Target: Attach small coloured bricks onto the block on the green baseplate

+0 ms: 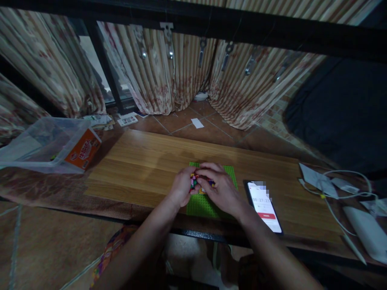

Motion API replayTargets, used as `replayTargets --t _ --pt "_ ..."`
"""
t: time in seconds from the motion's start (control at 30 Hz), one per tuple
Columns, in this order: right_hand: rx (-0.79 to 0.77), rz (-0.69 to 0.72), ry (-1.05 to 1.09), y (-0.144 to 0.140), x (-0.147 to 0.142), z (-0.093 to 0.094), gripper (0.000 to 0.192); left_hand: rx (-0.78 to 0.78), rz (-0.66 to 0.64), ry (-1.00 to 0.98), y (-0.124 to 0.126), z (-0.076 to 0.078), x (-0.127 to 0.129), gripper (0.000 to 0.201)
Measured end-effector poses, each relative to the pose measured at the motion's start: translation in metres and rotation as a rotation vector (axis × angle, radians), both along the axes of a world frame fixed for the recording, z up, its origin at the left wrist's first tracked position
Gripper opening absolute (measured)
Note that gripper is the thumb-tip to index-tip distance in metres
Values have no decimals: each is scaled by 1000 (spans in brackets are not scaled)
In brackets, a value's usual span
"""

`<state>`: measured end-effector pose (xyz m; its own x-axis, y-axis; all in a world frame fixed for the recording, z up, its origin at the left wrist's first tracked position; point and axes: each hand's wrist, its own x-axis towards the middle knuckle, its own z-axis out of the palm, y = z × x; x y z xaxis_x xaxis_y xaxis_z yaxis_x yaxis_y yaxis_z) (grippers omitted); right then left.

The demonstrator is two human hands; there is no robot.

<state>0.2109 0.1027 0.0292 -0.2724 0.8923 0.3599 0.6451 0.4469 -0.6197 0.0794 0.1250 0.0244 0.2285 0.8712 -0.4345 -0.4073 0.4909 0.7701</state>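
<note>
A green studded baseplate lies on the wooden board, partly covered by my hands. Over it is a small cluster of multicoloured toy bricks, with pink, green, red and yellow pieces showing. My left hand curls around the cluster from the left, its fingers closed against the bricks. From the right, my right hand bends its fingers over the same bricks, thumb and fingertips close to my left hand. Much of the cluster is hidden by the fingers, so I cannot tell whether it touches the baseplate.
A phone with a lit timer screen lies right of the baseplate. White cables and a white power bank are at the far right. A clear plastic bin with an orange label stands at the left. Striped curtains hang behind.
</note>
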Motion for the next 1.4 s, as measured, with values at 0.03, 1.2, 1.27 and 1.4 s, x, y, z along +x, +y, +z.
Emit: replayTargets --t 0.03,1.2,1.27,1.4 --pt "-11 6 -8 0 0 -2 21 19 -8 28 -1 0 1 16" --pt "39 -212 57 18 35 -19 15 144 -24 201 5 -12 -7 18" --pt "91 -212 -12 20 35 -23 17 173 33 271 8 -17 -7 17" --pt "131 -201 -104 22 30 -27 20 252 0 331 10 -27 -4 20"
